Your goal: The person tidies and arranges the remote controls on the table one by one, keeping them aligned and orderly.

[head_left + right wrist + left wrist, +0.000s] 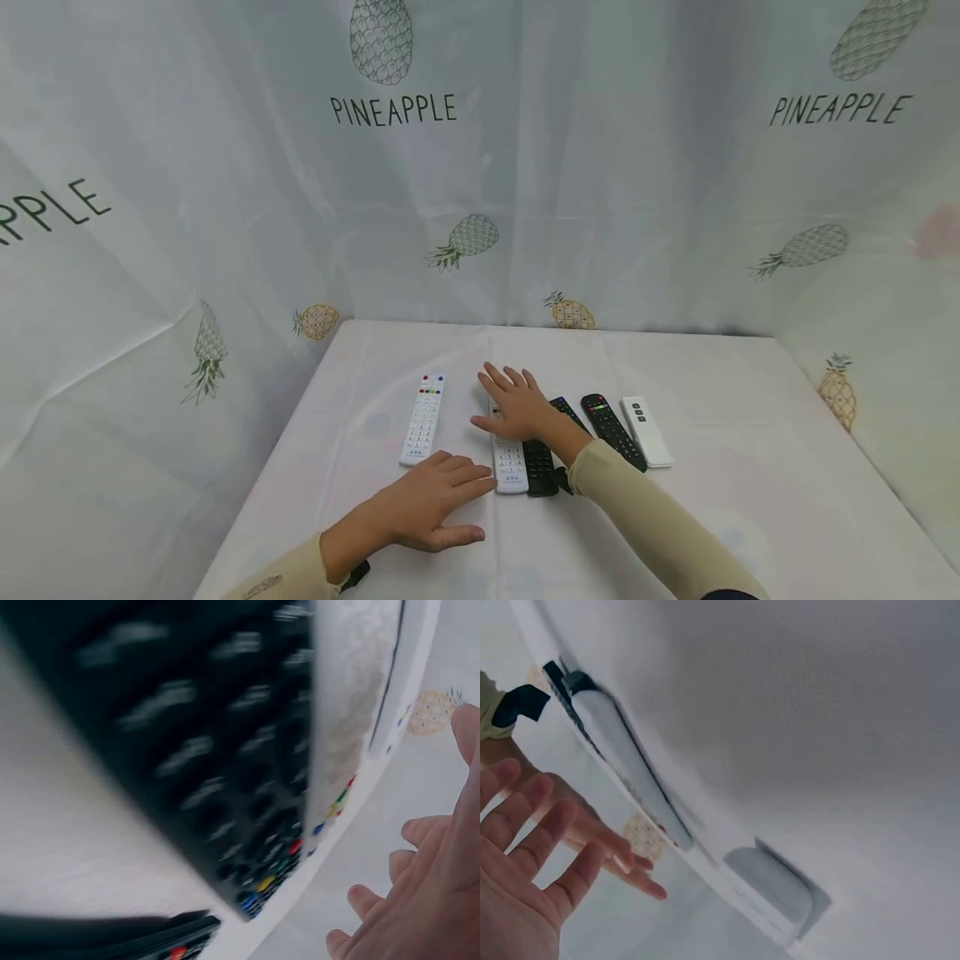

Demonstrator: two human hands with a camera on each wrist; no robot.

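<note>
Fingers [540, 840] of the left hand [435, 504] are spread apart, palm down and gripping nothing, their tips just beside the lower end of the middle white remote [511, 467]. That remote lies lengthwise on the counter [720, 392], its upper part mostly covered by the right hand [513, 408]. The right hand stretches over it with the fingers fanned out, holding nothing; whether it touches the remote, I cannot tell. Against the middle white remote's right edge lies an upright black remote [541, 469], with its upper end hidden from the head view.

Farther right, a slanted black remote [570, 412] is partly covered by the right wrist. Beside that, a longer-looking black remote [613, 433] leans the same way, with a white remote with few buttons [647, 432] close along its right side. Near the counter's left side, a separate white remote [423, 421] with coloured buttons at its top lies above the left hand. Both arms wear pale sleeves [652, 521]. Behind the counter hangs a light cloth [600, 167] printed with pineapples and the word PINEAPPLE.
</note>
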